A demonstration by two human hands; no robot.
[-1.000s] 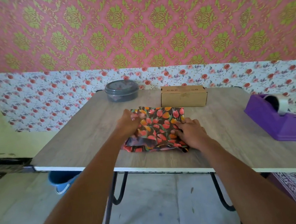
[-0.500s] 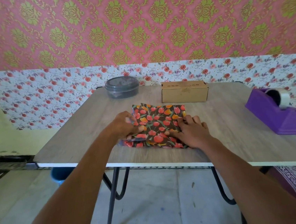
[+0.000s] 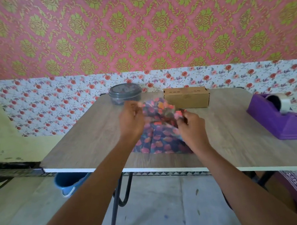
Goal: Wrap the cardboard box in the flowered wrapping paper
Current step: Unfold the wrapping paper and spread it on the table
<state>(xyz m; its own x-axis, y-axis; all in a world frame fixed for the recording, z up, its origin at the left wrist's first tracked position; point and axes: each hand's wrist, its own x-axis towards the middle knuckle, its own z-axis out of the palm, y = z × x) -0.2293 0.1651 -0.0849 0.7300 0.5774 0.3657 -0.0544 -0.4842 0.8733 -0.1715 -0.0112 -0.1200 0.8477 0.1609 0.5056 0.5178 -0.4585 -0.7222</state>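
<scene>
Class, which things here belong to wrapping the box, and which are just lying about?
For the job: flowered paper, gripped by left hand and right hand; cardboard box; tape dispenser, probably.
Lying about: grey lidded tub; blue bucket.

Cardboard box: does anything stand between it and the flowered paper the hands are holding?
Nothing visible does. The cardboard box sits just behind the wrapping paper, which the left hand and right hand grip. The grey container and tape dispenser stand off to the sides.

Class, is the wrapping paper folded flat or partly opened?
Partly opened: left hand and right hand hold the wrapping paper raised, creases fanning to the table.
</scene>
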